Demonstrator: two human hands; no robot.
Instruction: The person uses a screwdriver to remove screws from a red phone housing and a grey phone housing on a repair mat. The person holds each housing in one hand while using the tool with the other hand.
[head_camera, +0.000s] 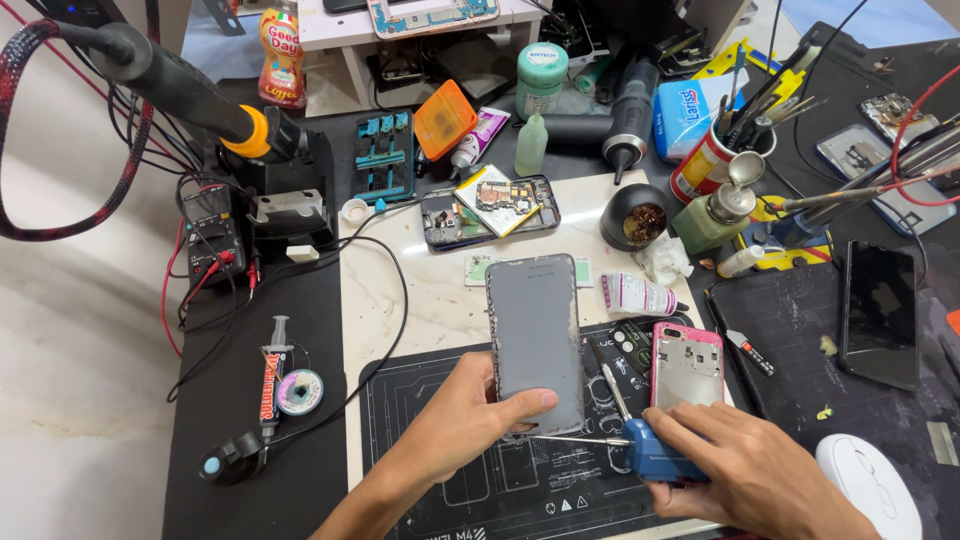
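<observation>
Pinching the grey phone panel (535, 340), left hand (465, 415) grip closed beside right hand (745, 465) clutching a blue screwdriver (640, 455)

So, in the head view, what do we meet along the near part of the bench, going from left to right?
Solder wire spool → left hand → grey phone panel → blue-handled tool under the right hand → white mouse.

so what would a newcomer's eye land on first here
Probably the grey phone panel at the middle of the bench, steadied at its lower edge by the left hand. Beside it the right hand grips a blue-handled tool, its tip at the panel's bottom edge, with a pink phone frame just above.
</observation>
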